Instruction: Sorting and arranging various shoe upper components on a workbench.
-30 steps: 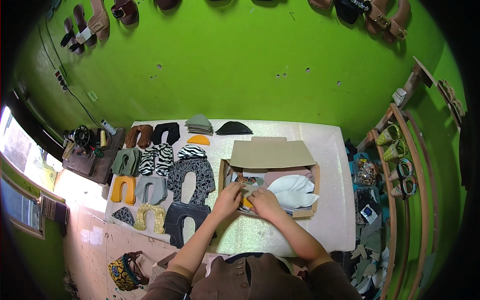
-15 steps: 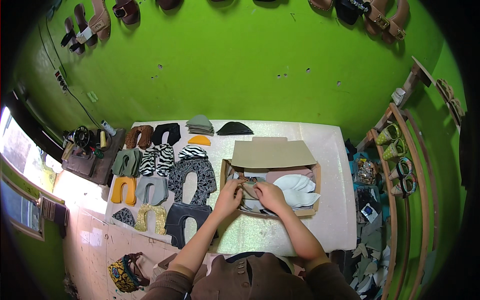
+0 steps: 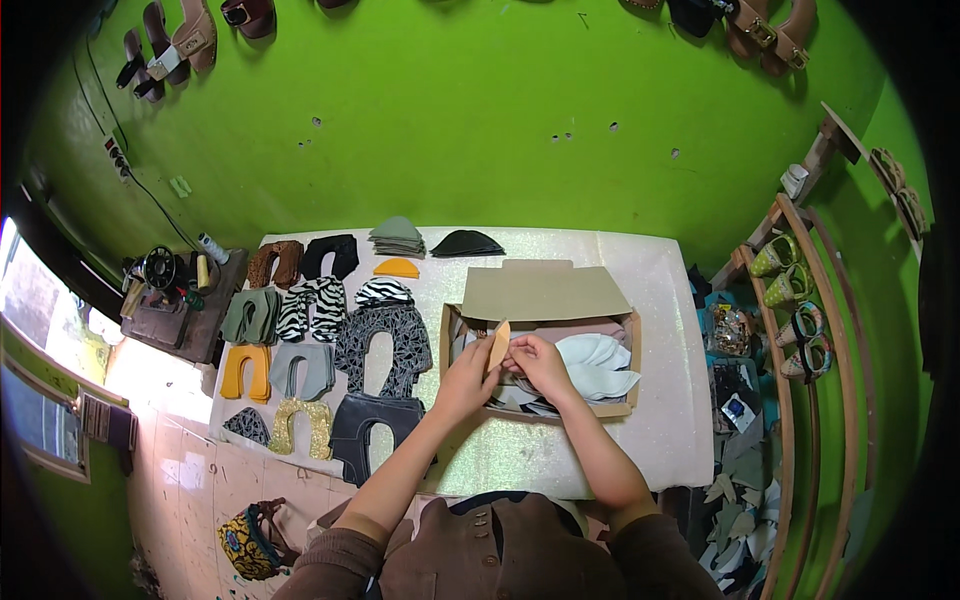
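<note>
Peach-tan, leaf-shaped flat piece [image 3: 500, 343] | gripped in your left hand [image 3: 468, 382], long axis pointing away from you | your right hand [image 3: 541, 366] just rightward, fingers curled, grip unclear

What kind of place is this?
Probably a small shoemaking workshop: U-shaped cut pieces are laid out beside an open cardboard box, finished-looking sandals hang on the green wall, and more footwear sits on a wooden rack.
</note>
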### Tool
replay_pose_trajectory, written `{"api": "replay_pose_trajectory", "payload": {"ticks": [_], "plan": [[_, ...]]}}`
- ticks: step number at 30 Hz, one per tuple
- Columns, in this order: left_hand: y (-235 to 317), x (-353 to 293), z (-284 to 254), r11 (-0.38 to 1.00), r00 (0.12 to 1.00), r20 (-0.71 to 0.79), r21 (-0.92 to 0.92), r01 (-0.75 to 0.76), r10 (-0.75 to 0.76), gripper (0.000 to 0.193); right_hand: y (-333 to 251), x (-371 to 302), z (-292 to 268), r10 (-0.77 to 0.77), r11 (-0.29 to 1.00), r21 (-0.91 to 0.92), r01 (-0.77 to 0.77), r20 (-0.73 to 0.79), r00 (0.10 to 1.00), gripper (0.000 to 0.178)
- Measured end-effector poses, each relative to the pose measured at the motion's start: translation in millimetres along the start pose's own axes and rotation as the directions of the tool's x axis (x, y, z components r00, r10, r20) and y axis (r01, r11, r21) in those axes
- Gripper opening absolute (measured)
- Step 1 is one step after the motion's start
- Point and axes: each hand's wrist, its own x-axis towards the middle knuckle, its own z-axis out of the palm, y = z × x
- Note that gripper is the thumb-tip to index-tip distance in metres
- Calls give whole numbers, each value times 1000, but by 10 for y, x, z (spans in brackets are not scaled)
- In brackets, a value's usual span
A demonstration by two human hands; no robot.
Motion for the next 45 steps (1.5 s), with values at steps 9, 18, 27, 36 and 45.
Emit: {"api": "replay_pose_trajectory", "payload": {"ticks": [9, 18, 27, 36, 45], "plan": [[-44, 49, -154, 933, 960, 9, -234, 275, -281, 39, 138, -162, -90, -38, 292, -847, 443, 453, 891, 23], [-242, 29, -197, 371, 843, 233, -818, 439, -484, 35, 49, -100, -5, -37, 277, -869, 410, 417, 908, 16], [-330, 46, -172, 404, 848, 229, -800, 444, -478, 29, -87, -160, -150, -101, 302, -854, 425, 414, 905, 19], [-247, 13, -176, 494, 865, 203, -751, 438, -459, 30, -35, -95, -109, -170, 607, -751, 261, 198, 965, 16], [-162, 45, -167, 616, 903, 232, -667, 419, -363, 34, -134, -3, -312, -37, 912, -392, 117, 206, 978, 17]]}}
